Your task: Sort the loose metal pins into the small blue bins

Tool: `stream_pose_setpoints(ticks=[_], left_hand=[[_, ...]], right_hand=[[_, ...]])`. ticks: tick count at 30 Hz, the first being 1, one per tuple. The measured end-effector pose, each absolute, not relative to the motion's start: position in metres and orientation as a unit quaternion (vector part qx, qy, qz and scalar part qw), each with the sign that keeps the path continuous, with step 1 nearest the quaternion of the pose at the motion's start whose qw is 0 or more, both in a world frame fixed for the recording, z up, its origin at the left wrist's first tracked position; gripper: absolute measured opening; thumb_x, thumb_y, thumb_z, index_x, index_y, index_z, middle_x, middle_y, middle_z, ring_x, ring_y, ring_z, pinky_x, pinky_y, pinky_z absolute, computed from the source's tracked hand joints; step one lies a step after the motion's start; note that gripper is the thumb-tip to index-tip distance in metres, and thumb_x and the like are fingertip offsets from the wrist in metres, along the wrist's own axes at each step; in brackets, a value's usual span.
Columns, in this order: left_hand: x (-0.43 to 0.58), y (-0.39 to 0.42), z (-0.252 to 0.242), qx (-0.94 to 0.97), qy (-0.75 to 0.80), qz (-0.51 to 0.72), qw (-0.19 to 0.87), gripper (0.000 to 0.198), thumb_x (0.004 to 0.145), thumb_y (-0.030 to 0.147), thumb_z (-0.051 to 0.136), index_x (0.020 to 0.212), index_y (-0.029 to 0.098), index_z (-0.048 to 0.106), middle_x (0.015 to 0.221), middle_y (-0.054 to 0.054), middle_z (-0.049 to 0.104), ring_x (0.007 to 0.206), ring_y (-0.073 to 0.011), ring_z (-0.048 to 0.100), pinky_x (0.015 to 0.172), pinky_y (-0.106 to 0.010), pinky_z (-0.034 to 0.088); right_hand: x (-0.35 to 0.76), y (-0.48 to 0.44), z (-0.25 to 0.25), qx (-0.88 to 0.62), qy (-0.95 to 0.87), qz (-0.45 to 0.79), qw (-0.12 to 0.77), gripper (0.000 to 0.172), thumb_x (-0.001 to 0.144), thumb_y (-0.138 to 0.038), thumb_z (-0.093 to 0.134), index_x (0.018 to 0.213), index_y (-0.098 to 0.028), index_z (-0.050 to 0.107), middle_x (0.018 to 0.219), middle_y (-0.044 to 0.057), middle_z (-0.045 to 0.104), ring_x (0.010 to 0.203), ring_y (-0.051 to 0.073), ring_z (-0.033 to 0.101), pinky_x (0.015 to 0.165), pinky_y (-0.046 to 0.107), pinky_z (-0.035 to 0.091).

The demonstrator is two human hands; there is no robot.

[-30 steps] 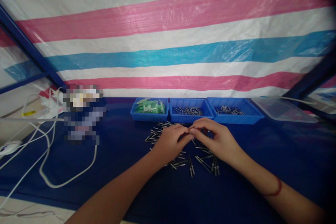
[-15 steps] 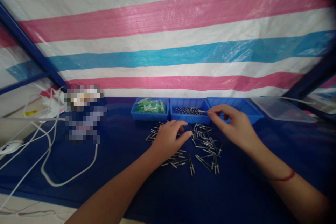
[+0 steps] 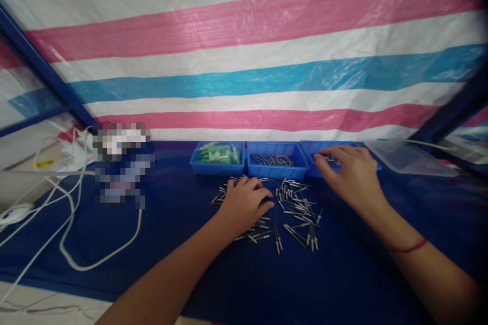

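Observation:
Many blind rivets lie in a loose pile on the dark blue table. My left hand rests over the left part of this pile, fingers bent and apart, tips touching or just above the rivets; no held rivet shows. My right hand is over the near edge of the right blue bin, thumb and index finger slightly apart with no rivet visible between them. Some rivets show inside that bin behind the fingers. The middle blue bin holds more rivets.
A left blue bin holds green-and-clear plastic packets. A translucent lid lies at the right. White cables run across the left side of the table, by blurred items. A striped sheet hangs behind.
My right hand has moved right from the middle bin to the right bin, and the rivet it pinched is no longer visible in its fingers. My left hand's fingers have bent downward over the pile.

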State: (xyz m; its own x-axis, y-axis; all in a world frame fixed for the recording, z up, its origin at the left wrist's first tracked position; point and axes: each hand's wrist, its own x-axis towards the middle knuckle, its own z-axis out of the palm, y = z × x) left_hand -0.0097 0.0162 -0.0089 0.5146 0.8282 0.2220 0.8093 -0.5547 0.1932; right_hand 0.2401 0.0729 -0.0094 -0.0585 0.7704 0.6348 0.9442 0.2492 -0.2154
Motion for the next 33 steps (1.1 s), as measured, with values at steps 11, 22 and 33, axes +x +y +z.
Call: stream_pose_setpoints(ticks=[11, 22, 33], left_hand=[[-0.008, 0.017, -0.010, 0.877, 0.461, 0.135, 0.025, 0.017, 0.092, 0.030, 0.047, 0.095, 0.025, 0.063, 0.093, -0.001, 0.064, 0.092, -0.0197, 0.054, 0.078, -0.036, 0.031], [-0.009, 0.022, -0.012, 0.871, 0.459, 0.171, 0.039, 0.018, 0.093, 0.029, 0.046, 0.098, 0.024, 0.062, 0.094, -0.001, 0.065, 0.091, -0.0187, 0.058, 0.080, -0.035, 0.035], [-0.001, 0.020, -0.004, 0.772, 0.440, 0.417, 0.191, 0.014, 0.087, 0.024, 0.055, 0.096, 0.019, 0.065, 0.092, -0.002, 0.068, 0.086, -0.0149, 0.062, 0.080, -0.026, 0.047]], right_hand=[[0.196, 0.043, -0.005, -0.413, -0.847, -0.015, 0.334, 0.014, 0.085, -0.026, 0.054, 0.083, -0.019, 0.066, 0.088, 0.006, 0.066, 0.087, 0.022, 0.056, 0.083, 0.039, 0.044], [0.181, 0.034, -0.011, -0.341, -0.900, 0.085, 0.258, 0.009, 0.079, -0.015, 0.058, 0.083, -0.019, 0.065, 0.085, 0.006, 0.065, 0.085, 0.020, 0.057, 0.078, 0.037, 0.045], [0.172, 0.030, -0.017, -0.341, -0.869, 0.168, 0.317, 0.010, 0.084, -0.026, 0.058, 0.089, -0.021, 0.065, 0.093, 0.006, 0.068, 0.087, 0.020, 0.060, 0.079, 0.038, 0.046]])
